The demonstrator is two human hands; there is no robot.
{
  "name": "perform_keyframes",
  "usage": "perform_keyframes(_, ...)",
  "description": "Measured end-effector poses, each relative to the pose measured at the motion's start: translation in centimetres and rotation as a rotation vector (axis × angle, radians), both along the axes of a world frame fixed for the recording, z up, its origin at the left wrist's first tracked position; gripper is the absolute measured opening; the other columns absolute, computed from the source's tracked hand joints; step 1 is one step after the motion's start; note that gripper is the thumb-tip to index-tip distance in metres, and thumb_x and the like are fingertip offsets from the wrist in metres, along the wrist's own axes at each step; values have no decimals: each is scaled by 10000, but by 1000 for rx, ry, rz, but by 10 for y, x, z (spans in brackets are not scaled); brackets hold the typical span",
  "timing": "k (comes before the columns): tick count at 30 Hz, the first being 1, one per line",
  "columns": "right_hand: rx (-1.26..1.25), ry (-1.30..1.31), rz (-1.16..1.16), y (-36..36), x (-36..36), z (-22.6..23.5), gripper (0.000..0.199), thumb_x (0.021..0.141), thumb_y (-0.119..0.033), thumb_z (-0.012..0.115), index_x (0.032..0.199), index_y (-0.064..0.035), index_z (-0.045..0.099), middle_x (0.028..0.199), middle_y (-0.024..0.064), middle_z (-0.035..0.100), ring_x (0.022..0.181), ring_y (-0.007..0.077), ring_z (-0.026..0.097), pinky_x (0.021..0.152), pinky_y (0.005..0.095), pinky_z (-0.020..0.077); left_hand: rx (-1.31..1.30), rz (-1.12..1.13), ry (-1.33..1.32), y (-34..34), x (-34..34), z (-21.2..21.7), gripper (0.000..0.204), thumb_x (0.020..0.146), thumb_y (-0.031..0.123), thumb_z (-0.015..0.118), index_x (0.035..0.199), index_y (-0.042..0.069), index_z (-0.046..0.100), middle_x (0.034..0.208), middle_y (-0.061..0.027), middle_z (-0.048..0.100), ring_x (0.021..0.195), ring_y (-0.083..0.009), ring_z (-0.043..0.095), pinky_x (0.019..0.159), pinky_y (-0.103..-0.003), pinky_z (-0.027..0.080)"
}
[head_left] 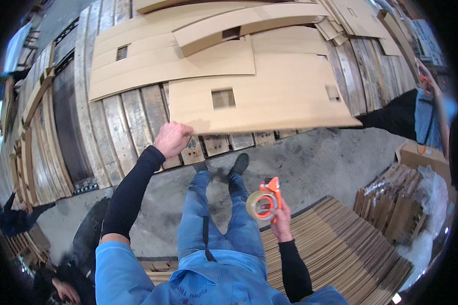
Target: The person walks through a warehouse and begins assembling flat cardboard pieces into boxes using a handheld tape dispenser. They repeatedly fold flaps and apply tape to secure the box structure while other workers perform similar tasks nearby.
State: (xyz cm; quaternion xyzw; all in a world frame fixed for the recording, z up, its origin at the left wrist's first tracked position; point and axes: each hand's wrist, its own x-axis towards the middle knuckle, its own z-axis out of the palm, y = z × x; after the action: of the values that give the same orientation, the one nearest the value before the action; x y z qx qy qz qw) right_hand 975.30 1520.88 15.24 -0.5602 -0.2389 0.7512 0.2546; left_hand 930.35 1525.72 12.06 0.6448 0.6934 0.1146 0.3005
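1. Left hand (172, 139), centre-left of the frame: fingers curled shut on the lower left corner of a flat cardboard sheet (269, 96). The arm is stretched forward in a black sleeve.
2. The cardboard sheet fills the centre and upper centre of the frame. It has a square cut-out near its left end and a smaller one toward its right end. It lies on a wooden pallet platform (112, 127), and its lower edge overhangs the platform's near edge.
3. Right hand (281, 218), lower centre-right: closed around the handle of an orange tape dispenser (267, 199). The dispenser carries a roll of clear tape on its left side and is held up over the concrete floor (315, 162), apart from the sheet.
4. More cardboard sheets (188, 56) are stacked at the top of the frame, overlapping one another above and to the left of the gripped sheet.
5. A stack of folded flat cartons (341, 244) sits lower right, just beside the right forearm.
6. The person's two legs in blue jeans and dark shoes (239, 163) stand at centre, toes near the platform edge.
7. Another person in blue (427, 117) stands at the right edge; details are not discernible.
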Motion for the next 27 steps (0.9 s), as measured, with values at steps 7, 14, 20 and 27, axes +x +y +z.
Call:
perform_keyframes(7,192,155,155,106,-18,-21,654,774,-97,584,1404,51,490,1128,157,676,957,246,694,905,389,562,-910,123,-604,-95,-61,-110,559,717,79,669,1271,4,651,927,-114,722,858,-233,671,821,-361,554)
perform_keyframes(14,273,44,271,158,-73,-66,633,790,-83,563,1411,18,499,1170,113,663,963,222,674,929,376,536,-608,446,-1004,-70,36,-137,538,635,138,751,1164,50,704,994,-39,710,935,-198,641,863,-344,492)
perform_keyframes(20,271,92,361,166,-96,-65,662,768,-39,578,1421,18,485,1117,125,649,994,219,658,905,376,554,-668,213,-989,-69,38,-138,484,615,106,701,1096,58,731,864,-26,690,887,-189,614,831,-356,479)
perform_keyframes(27,326,102,361,218,-94,-69,549,905,-72,634,1421,24,472,1165,102,660,1039,206,668,963,378,533,-513,80,-603,-74,-13,-109,611,757,226,673,1327,11,630,1335,-200,605,1250,-308,573,1086,-363,442)
